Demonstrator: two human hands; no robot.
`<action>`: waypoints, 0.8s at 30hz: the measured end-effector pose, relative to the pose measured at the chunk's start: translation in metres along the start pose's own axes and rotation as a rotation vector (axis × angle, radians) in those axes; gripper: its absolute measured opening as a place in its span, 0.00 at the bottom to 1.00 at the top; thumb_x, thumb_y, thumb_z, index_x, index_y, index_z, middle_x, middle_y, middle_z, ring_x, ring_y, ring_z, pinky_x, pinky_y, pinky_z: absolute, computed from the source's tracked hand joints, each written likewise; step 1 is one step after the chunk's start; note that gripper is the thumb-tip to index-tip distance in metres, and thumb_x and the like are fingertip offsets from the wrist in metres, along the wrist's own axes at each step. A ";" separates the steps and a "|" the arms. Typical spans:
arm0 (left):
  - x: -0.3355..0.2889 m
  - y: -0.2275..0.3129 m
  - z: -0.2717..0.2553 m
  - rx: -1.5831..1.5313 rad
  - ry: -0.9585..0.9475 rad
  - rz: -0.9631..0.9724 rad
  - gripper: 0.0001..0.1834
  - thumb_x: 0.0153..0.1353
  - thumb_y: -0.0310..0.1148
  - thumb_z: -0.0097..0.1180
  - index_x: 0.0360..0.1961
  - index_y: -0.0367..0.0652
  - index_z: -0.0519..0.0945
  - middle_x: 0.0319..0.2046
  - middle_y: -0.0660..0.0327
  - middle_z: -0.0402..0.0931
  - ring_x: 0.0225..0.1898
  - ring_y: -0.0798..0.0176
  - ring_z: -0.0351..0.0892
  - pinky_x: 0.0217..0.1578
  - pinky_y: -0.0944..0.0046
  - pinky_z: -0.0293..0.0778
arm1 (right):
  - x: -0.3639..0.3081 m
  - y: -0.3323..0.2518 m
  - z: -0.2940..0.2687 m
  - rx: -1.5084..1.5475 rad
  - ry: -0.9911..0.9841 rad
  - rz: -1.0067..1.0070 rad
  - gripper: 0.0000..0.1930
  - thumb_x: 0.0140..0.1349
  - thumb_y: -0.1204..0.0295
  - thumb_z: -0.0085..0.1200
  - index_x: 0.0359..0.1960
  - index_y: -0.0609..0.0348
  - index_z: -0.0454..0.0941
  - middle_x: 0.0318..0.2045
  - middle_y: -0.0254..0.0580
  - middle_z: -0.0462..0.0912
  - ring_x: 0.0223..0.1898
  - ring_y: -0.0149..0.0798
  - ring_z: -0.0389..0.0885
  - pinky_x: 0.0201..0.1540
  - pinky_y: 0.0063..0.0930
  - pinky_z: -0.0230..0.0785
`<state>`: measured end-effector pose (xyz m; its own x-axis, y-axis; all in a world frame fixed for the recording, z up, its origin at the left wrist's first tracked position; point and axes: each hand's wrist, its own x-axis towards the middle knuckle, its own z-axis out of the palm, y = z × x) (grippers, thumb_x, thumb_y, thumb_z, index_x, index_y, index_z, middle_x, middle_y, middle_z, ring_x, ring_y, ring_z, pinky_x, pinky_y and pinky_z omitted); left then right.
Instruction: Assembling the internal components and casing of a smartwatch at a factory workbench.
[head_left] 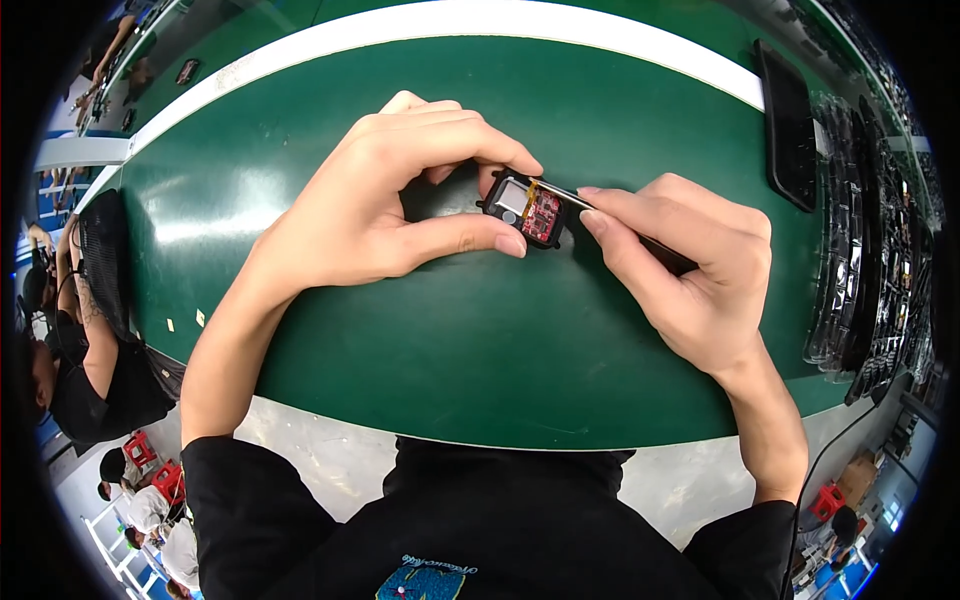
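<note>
Between the thumb and fingers of my left hand (400, 190) is a small black device housing (525, 208), tilted above the green table. Its uncovered inside shows a red circuit board (543, 218), a silvery rectangular part (514, 195) and a strip of yellowish tape. My right hand (690, 255) pinches a pair of slim metal tweezers (568, 195), whose tips reach the upper edge of the housing by the tape. Whether the tips grip anything is too small to tell.
The green table (450, 350) has a white bar (480, 22) across its far side. On the right lie a black flat tray (787, 125) and stacked clear plastic trays (838, 240) with dark parts. Small pale scraps (200, 318) lie at left, near another person (85, 350).
</note>
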<state>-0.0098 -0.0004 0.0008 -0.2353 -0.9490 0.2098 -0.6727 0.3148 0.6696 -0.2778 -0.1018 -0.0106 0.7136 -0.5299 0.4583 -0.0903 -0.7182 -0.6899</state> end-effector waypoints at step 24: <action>0.000 -0.004 -0.003 -0.005 -0.065 0.036 0.29 0.50 0.43 0.86 0.53 0.45 0.94 0.40 0.65 0.89 0.39 0.62 0.78 0.46 0.60 0.66 | 0.002 -0.007 -0.007 0.110 -0.106 0.174 0.06 0.65 0.82 0.71 0.42 0.67 0.94 0.20 0.38 0.79 0.18 0.26 0.71 0.22 0.29 0.58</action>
<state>-0.0054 -0.0012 0.0002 -0.3044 -0.9339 0.1877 -0.6592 0.3488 0.6662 -0.2807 -0.1006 -0.0010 0.7635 -0.5869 0.2695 -0.1465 -0.5638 -0.8128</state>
